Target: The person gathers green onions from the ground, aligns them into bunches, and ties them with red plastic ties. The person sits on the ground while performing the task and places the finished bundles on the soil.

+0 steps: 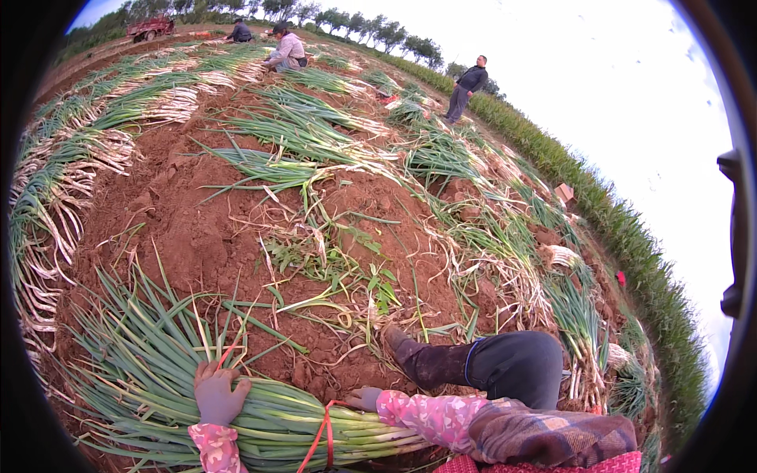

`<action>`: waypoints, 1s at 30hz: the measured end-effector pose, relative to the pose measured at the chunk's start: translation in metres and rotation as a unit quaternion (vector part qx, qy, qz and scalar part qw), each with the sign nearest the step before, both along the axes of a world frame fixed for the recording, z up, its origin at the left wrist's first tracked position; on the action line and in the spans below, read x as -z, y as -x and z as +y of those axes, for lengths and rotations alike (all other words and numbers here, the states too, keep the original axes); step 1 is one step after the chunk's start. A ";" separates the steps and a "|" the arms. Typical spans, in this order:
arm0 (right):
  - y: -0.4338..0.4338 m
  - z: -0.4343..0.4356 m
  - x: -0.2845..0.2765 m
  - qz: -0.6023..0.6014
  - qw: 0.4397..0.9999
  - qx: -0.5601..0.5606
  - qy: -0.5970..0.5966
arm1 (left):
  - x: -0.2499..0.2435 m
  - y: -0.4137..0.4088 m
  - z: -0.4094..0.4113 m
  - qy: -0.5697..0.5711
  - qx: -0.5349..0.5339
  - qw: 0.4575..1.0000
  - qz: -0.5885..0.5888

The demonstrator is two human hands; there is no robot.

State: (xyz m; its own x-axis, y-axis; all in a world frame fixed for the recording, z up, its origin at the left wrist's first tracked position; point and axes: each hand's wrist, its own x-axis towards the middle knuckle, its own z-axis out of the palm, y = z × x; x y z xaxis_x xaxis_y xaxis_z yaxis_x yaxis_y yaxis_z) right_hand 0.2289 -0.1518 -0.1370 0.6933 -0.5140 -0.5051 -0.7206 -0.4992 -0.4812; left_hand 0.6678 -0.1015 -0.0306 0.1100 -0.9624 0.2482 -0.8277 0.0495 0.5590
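Note:
A large bundle of green onions (278, 423) lies across the bottom of the view, leaves to the left and pale stems to the right. A red tie (329, 425) goes around its middle. My left hand (220, 395), in a greyish glove, rests on the leaves, with a thin red strip (227, 353) beside its fingers. My right hand (364, 399), gloved too, is at the bundle's far side near the red tie; its fingers are partly hidden, and whether it grips the tie cannot be told.
Rows of pulled green onions lie on the red soil at left (112, 154) and right (508, 260). My boot (426, 358) stands beyond the bundle. Two people crouch far off; another person (467, 88) stands near the green field edge. A red cart (151, 28) is at the back left.

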 end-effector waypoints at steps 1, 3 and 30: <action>-0.001 -0.001 0.003 -0.004 0.999 -0.034 0.008 | 0.000 -0.002 0.000 0.002 0.000 1.000 -0.002; 0.001 0.001 0.013 -0.018 0.995 -0.092 0.032 | 0.002 -0.006 0.002 0.004 0.001 1.000 -0.008; 0.004 0.009 0.022 0.068 0.991 -0.111 0.007 | 0.002 -0.005 0.022 0.091 -0.003 0.996 0.021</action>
State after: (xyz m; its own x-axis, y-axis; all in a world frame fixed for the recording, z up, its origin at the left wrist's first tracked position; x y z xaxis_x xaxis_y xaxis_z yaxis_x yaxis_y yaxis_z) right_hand 0.2251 -0.1428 -0.1586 0.7158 -0.3645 -0.5957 -0.6505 -0.6584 -0.3787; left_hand 0.6731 -0.0797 -0.0321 0.1304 -0.9016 0.4125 -0.8041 0.1473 0.5760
